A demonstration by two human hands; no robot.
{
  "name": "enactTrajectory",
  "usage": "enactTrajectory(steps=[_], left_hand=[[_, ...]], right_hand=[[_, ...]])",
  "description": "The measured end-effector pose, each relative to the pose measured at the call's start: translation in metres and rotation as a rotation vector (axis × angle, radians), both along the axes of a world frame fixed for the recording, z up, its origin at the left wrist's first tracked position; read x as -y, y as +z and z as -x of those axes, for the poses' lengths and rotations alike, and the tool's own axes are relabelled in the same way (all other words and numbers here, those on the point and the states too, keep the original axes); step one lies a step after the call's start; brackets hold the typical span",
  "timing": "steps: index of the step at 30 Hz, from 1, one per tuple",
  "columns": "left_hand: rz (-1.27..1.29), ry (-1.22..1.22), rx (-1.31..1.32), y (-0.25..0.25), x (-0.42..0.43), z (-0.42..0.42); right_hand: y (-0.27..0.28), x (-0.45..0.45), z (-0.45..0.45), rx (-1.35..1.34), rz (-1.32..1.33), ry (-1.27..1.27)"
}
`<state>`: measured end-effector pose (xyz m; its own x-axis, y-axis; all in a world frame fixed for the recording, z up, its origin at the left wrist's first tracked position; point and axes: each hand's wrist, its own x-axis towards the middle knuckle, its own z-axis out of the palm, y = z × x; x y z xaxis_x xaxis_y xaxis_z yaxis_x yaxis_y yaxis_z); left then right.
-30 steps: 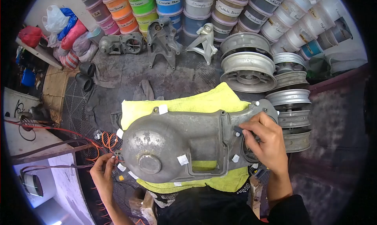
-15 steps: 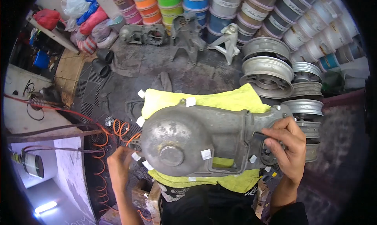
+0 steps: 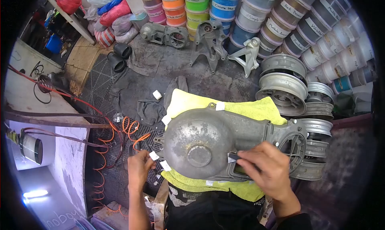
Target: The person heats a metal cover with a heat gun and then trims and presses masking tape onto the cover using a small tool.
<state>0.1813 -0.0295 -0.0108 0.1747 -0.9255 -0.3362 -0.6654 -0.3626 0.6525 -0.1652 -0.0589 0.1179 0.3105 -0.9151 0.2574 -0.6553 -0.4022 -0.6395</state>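
A grey metal engine casing with a rounded dome lies over a yellow-green towel in front of me. My right hand pinches a small dark flat piece, its exact kind unclear. That piece meets a white tab on the casing beside the dome. Left of the casing, my left hand is closed, with a small white tab at its fingertips. Other white tabs sit around the edge, including one at the top and one at lower left.
Stacked wheel rims stand at the right, and labelled tubs line the back. Several metal parts, including a silver bracket, stand on the floor. A coiled orange hose and red cable run at left.
My right hand has moved left along the casing, from its right end to beside the dome, still with the dark piece. The whole scene has shifted right and down in view.
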Motion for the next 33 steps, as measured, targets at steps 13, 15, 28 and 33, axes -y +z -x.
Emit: enactTrajectory(steps=[13, 15, 28, 33], left_hand=[[-0.024, -0.008, -0.113, -0.014, -0.011, 0.006], [-0.056, -0.014, -0.163, -0.007, -0.008, 0.013], [0.052, -0.195, 0.085, -0.035, -0.025, 0.015], [0.056, -0.266, -0.022, -0.056, -0.028, 0.015]], right_hand=[[0.018, -0.009, -0.013, -0.111, 0.072, -0.054], [0.018, -0.006, -0.016, -0.167, 0.037, -0.037], [0.025, -0.021, -0.018, -0.108, 0.076, -0.159], [0.018, -0.017, -0.023, -0.112, 0.033, -0.133]])
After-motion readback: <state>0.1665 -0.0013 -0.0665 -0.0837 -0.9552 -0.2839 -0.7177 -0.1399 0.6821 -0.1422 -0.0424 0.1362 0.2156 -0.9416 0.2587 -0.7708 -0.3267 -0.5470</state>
